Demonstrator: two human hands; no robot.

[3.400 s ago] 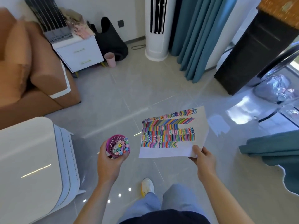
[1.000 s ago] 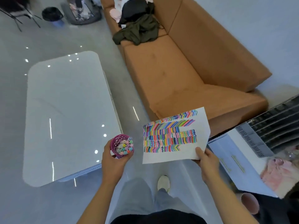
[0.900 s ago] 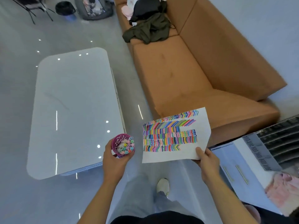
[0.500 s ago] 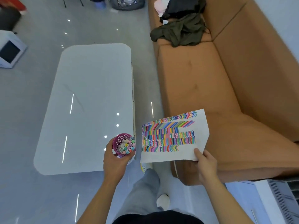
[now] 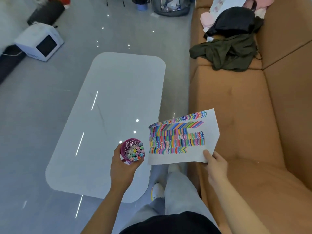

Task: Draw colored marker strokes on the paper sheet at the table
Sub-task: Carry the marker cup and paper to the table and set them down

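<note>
Seen from above, a person stands between a bench and a sofa, arms reaching forward.

At far left, a white box (image 5: 39, 42) with a dark panel sits on the glossy grey tile floor (image 5: 33, 115), tilted. The items beyond it are blurred and cut off by the frame edge. Small ceiling lights reflect as bright dots and streaks on the tiles.

The bench (image 5: 104, 107) is a long white slab with rounded corners and faint grey veining. Its near right corner is hidden behind the left hand (image 5: 123, 168). That hand is curled around a purple perforated cup (image 5: 129, 144), held above the bench's near end. The fingers cover the cup's lower part. The cup is packed with markers (image 5: 135, 152), and only their pastel cap ends show.

Below, grey trouser legs (image 5: 180, 188) and a white shoe (image 5: 157, 190) fill the gap between bench and sofa.

The paper sheet (image 5: 184, 137) is in the air, just right of the cup, not on the bench. Rows of multicoloured strokes and zigzags cover most of it. The right hand (image 5: 215, 166) pinches its lower right corner, thumb on top, with the fingers hidden underneath.

At right, a tan sofa (image 5: 236, 107) runs out of frame. A dark green garment (image 5: 226, 53), a black item (image 5: 234, 21) and something pink (image 5: 207, 18) are heaped at its far end, partly cut off.
</note>
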